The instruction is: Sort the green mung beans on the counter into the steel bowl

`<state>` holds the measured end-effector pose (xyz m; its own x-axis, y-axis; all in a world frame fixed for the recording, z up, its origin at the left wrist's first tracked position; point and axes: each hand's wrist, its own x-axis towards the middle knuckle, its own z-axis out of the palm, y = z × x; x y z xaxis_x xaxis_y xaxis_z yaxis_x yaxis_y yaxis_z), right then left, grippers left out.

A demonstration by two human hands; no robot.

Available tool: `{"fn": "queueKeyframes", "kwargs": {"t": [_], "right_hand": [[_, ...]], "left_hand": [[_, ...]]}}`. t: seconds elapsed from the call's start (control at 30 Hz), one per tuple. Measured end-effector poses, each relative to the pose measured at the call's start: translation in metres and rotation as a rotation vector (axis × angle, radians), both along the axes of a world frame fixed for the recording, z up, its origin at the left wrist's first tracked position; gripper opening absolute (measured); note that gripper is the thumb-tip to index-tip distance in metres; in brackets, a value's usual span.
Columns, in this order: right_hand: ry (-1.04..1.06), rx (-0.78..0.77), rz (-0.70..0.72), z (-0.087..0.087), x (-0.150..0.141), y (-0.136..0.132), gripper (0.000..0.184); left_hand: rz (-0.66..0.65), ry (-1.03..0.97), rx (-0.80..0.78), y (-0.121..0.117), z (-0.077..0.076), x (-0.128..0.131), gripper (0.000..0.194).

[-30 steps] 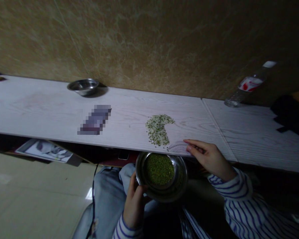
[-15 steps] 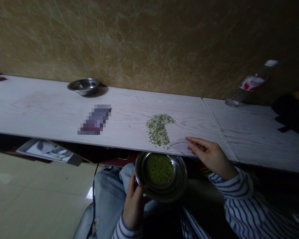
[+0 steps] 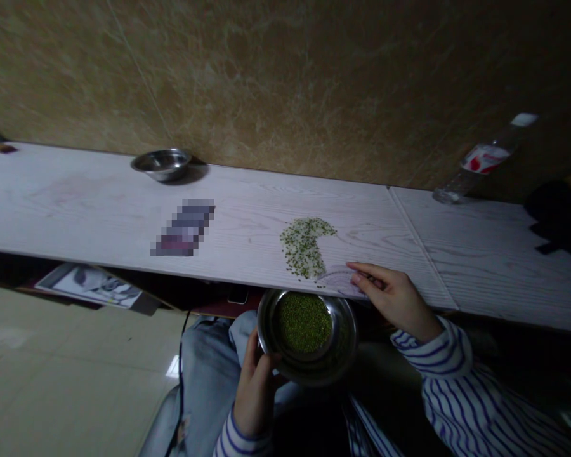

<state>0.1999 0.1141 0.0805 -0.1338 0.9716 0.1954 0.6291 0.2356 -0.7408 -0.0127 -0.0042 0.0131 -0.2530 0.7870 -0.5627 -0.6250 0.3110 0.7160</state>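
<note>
My left hand (image 3: 255,393) grips the left rim of a steel bowl (image 3: 345,346) below the table's front edge. Green mung beans (image 3: 305,322) cover the bottom of this bowl. Between the thumb and fingers of my right hand (image 3: 387,295) is a clear plastic protractor (image 3: 339,278), lying low over the table edge with its curved side toward the grains. Its far part is hidden by my fingers. Just left of it, a thin spread of white grains mixed with green beans (image 3: 303,247) lies on the table, with a notch in its right side.
A second steel bowl (image 3: 162,165) stands at the back left by the wall. A pixelated flat object (image 3: 184,228) lies in front of it. Toward the right are a plastic bottle (image 3: 485,158) and a dark item (image 3: 559,212). Below the tabletop (image 3: 247,190) is an open shelf (image 3: 90,289).
My right hand has shifted slightly left with the protractor, whose edge now reaches the lower right of the grain spread. My left hand and the bowl stay nearly still.
</note>
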Motion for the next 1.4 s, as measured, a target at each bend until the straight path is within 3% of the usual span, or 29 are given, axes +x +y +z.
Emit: {"fn": "queueKeyframes", "kwargs": {"t": [0.33,0.57,1.4], "right_hand": [[0.006,0.010,0.093,-0.001,-0.013,-0.001,0.029],[-0.010,0.070,0.016,-0.002,-0.009,0.002,0.029],[-0.051,0.094,0.098,-0.002,-0.023,0.007,0.027]], "left_hand": [[0.007,-0.023,0.007,0.001,0.000,-0.002,0.066],[0.015,-0.023,0.007,0.000,-0.003,-0.001,0.064],[-0.022,-0.021,0.004,0.002,0.000,-0.006,0.065]]}}
